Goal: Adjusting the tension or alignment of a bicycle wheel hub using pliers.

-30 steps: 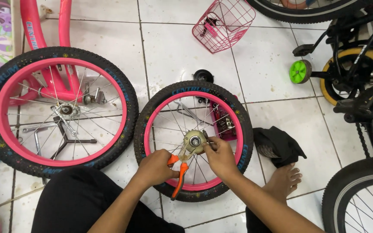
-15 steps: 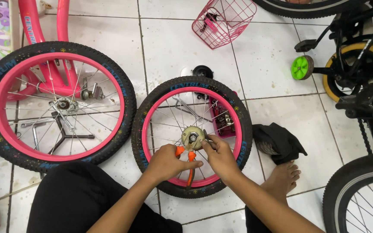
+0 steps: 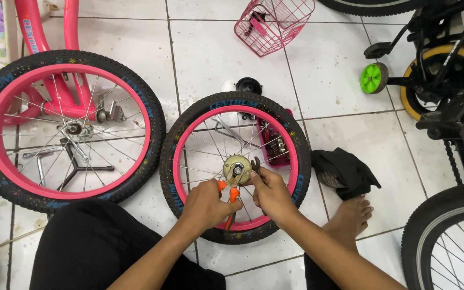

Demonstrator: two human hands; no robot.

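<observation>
Together our left hand [image 3: 206, 205] clenches orange-handled pliers [image 3: 231, 200] while our right hand [image 3: 271, 194] grasps a dark spanner [image 3: 255, 164] at the small pink-rimmed black-tyred wheel's [image 3: 236, 167] metal hub [image 3: 237, 169].

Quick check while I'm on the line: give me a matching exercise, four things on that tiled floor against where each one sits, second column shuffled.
Things:
1. pliers
2. wire basket
3. black cloth
4. training wheel

Places:
A. top of the picture, pink, on the tiles
B. beside the bare foot
C. green, at the dark bicycle on the right
D. in the left hand, at the hub of the small wheel

Pairs: 1-D, 2-A, 3-B, 4-C
</observation>
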